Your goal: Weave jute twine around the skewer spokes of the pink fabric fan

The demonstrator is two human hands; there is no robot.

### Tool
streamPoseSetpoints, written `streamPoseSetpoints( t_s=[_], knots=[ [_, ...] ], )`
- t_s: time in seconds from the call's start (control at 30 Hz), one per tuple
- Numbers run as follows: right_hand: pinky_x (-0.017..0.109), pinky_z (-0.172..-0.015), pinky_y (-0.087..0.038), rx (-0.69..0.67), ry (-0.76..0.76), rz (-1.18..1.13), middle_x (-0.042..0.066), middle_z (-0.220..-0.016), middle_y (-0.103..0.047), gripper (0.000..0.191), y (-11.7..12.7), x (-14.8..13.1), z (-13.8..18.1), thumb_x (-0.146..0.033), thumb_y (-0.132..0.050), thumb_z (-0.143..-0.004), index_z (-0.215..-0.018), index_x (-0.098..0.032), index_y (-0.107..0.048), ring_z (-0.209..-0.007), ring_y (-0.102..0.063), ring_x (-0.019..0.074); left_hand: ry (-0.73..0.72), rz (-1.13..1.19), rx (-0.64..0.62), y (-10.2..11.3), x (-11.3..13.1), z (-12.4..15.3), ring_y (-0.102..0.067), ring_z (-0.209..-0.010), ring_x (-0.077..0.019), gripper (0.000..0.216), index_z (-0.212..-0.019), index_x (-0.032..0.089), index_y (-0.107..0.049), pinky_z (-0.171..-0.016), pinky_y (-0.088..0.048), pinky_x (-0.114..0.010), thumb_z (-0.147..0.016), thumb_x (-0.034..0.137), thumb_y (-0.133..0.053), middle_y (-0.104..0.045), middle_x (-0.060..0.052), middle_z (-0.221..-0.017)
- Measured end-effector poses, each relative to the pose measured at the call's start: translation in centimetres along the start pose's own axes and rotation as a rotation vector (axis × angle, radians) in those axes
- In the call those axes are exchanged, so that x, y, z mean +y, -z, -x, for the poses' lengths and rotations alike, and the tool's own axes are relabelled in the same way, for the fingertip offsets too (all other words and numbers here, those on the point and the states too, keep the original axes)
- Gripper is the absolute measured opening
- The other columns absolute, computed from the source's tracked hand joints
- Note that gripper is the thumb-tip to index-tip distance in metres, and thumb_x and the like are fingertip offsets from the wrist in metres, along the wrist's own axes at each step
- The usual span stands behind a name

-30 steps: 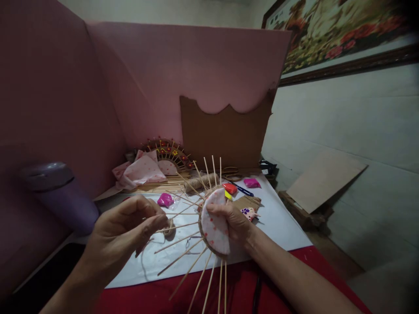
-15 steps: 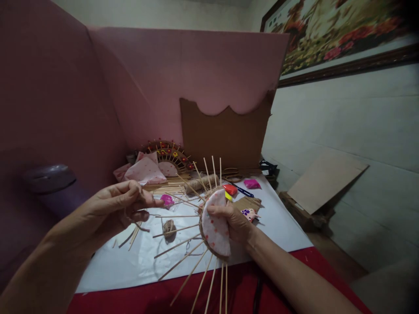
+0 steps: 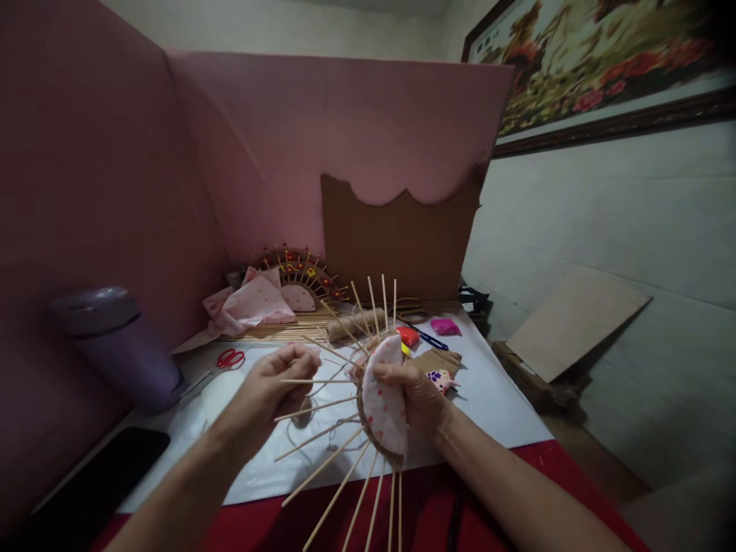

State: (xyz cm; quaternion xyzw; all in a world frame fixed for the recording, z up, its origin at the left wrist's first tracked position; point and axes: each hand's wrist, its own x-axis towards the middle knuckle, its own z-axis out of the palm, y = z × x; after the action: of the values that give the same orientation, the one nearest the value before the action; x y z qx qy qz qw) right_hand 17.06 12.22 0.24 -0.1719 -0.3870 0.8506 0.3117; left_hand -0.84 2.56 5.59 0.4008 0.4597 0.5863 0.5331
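My right hand (image 3: pixel 422 399) grips the flat side of a half-circle piece (image 3: pixel 382 414), thumb on its white cloth face with small red dots. Thin wooden sticks (image 3: pixel 325 471) fan out from its curved brown edge, mostly to the left, up and down. Among the left-hand sticks, my left hand (image 3: pixel 287 376) is closed, its fingertips pinching a thin length of twine (image 3: pixel 329 377) that runs toward the curved edge. Part of the twine is hidden behind the sticks and fingers. Below that hand, a small brownish lump (image 3: pixel 302 415) lies on the white sheet, partly covered.
At left stand a purple tumbler (image 3: pixel 118 353), red-handled scissors (image 3: pixel 231 358) and a flat black object (image 3: pixel 103 475). Behind lie a twine roll (image 3: pixel 353 326), dotted cloth (image 3: pixel 256 299) and a decorated half-circle (image 3: pixel 302 272). A pink packet (image 3: pixel 445 327) and blue cutter (image 3: pixel 434 340) are at right.
My left hand has moved right and slightly down, from beyond the stick tips to in among them. The half-circle piece in my right hand has shifted slightly right in view.
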Motion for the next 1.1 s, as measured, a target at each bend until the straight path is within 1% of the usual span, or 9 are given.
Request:
streamPoseSetpoints(
  t_s=[0.1, 0.23, 0.37, 0.47, 0.63, 0.7, 0.8, 1.0, 1.1],
  knots=[
    [0.024, -0.054, -0.045, -0.014, 0.033, -0.005, 0.002, -0.068, -0.066, 0.022, 0.0, 0.0, -0.1, -0.021, -0.067, -0.061, -0.081, -0.013, -0.062, -0.056, -0.060, 0.0125, -0.053, -0.107, 0.063, -1.3, -1.7, -0.4, -0.034, -0.039, -0.0030, 0.019, -0.078, 0.014, -0.068, -0.036, -0.022, -0.015, -0.066, 0.027, -0.071, -0.051, 0.003, -0.050],
    [0.023, -0.054, -0.045, 0.033, 0.059, -0.051, -0.001, -0.064, -0.064, 0.021, -0.1, -0.1, -0.2, -0.018, -0.069, -0.059, -0.078, -0.015, -0.061, -0.054, -0.058, 0.0108, -0.136, -0.130, 0.113, -2.2, -2.9, -1.0, -0.049, -0.049, -0.0096, 0.018, -0.068, 0.012, -0.073, -0.042, -0.033, -0.020, -0.053, 0.021, -0.078, -0.066, -0.006, -0.061],
    [0.024, -0.058, -0.045, 0.016, 0.071, -0.072, 0.000, -0.067, -0.064, 0.024, 0.0, 0.1, -0.3, -0.017, -0.069, -0.060, -0.082, -0.015, -0.061, -0.058, -0.059, 0.0116, -0.109, -0.110, 0.123, -2.5, -3.9, -1.2, -0.041, -0.044, -0.0058, 0.021, -0.078, 0.017, -0.073, -0.042, -0.030, -0.018, -0.058, 0.021, -0.075, -0.062, 0.000, -0.051],
    [0.025, -0.059, -0.045, 0.002, 0.083, -0.052, 0.001, -0.068, -0.065, 0.022, -0.1, 0.3, -0.3, -0.017, -0.067, -0.062, -0.083, -0.014, -0.061, -0.059, -0.060, 0.0125, -0.049, -0.070, 0.120, -2.7, -4.3, -1.0, -0.040, -0.046, -0.0054, 0.022, -0.081, 0.017, -0.074, -0.044, -0.028, -0.017, -0.059, 0.020, -0.073, -0.063, -0.001, -0.054],
    [0.025, -0.058, -0.046, 0.054, 0.088, -0.053, -0.001, -0.067, -0.065, 0.026, -0.5, 0.2, -0.2, -0.014, -0.069, -0.059, -0.084, -0.015, -0.060, -0.057, -0.060, 0.0124, -0.027, -0.140, 0.122, -2.5, -4.5, -0.5, -0.021, -0.043, -0.0039, 0.022, -0.082, 0.015, -0.074, -0.042, -0.014, -0.020, -0.061, 0.021, -0.069, -0.057, 0.000, -0.048],
    [0.025, -0.058, -0.047, 0.054, 0.078, -0.046, 0.000, -0.067, -0.065, 0.024, -0.5, 0.2, -0.2, -0.015, -0.068, -0.059, -0.082, -0.015, -0.060, -0.057, -0.060, 0.0126, -0.033, -0.152, 0.117, -2.3, -4.6, -0.5, -0.019, -0.044, -0.0046, 0.022, -0.083, 0.015, -0.074, -0.043, -0.012, -0.021, -0.062, 0.022, -0.068, -0.053, 0.001, -0.045],
    [0.024, -0.059, -0.047, 0.038, 0.088, -0.041, 0.001, -0.071, -0.066, 0.026, -0.6, 0.2, -0.2, -0.014, -0.068, -0.059, -0.084, -0.015, -0.060, -0.059, -0.060, 0.0121, -0.037, -0.170, 0.123, -2.0, -4.7, -0.7, -0.018, -0.045, -0.0050, 0.023, -0.082, 0.015, -0.074, -0.044, -0.011, -0.022, -0.062, 0.024, -0.068, -0.050, 0.001, -0.043],
    [0.024, -0.059, -0.046, -0.028, 0.088, -0.009, 0.004, -0.073, -0.067, 0.025, -0.8, -0.1, -0.1, -0.017, -0.067, -0.060, -0.085, -0.014, -0.061, -0.063, -0.060, 0.0129, -0.049, -0.163, 0.127, -1.7, -5.0, -0.8, -0.023, -0.043, -0.0042, 0.018, -0.076, 0.015, -0.075, -0.042, -0.015, -0.019, -0.061, 0.024, -0.070, -0.054, 0.001, -0.047],
    [0.024, -0.060, -0.046, -0.046, 0.057, -0.008, 0.004, -0.071, -0.067, 0.022, -0.8, -0.2, -0.1, -0.020, -0.067, -0.061, -0.081, -0.014, -0.061, -0.063, -0.061, 0.0135, -0.051, -0.142, 0.114, -1.7, -5.0, -0.7, -0.036, -0.047, -0.0058, 0.019, -0.078, 0.015, -0.074, -0.044, -0.025, -0.018, -0.062, 0.025, -0.072, -0.061, -0.001, -0.056]
  ],
)
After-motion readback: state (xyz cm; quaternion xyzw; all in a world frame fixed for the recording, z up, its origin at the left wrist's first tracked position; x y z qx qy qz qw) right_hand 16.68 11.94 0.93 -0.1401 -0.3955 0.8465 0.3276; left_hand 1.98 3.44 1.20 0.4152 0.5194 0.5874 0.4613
